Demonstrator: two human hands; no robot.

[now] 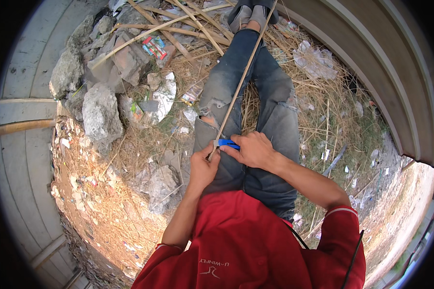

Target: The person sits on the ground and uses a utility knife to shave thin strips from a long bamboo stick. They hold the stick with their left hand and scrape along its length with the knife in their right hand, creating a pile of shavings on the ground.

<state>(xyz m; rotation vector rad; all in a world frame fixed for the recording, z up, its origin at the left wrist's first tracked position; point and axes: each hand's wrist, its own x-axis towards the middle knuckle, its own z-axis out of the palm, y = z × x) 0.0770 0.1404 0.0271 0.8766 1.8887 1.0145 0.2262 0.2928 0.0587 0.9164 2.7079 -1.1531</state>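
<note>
We record both bare hands at work over the lap, close together, on a thin stick [246,72]. The left hand [205,165] grips the stick near its lower end, thumb and fingertips closed about it. The right hand [254,151] is wrapped around the blue handle of a knife [225,143], whose grey head meets the stick just above the left fingers; the cutting edge is too small and covered for us to say how deep it sits. From there the stick slopes up across the torn jeans [277,125] and passes the grey shoes [239,18] to the top of the view. We note a red shirt [255,231] below the hands. On the ground to the left lie rough rocks [101,115], with a red and green wrapper [154,46] and crossed poles [161,29] farther up. Dry straw [318,103] covers the right side, beside a ridged wall [400,62].
</note>
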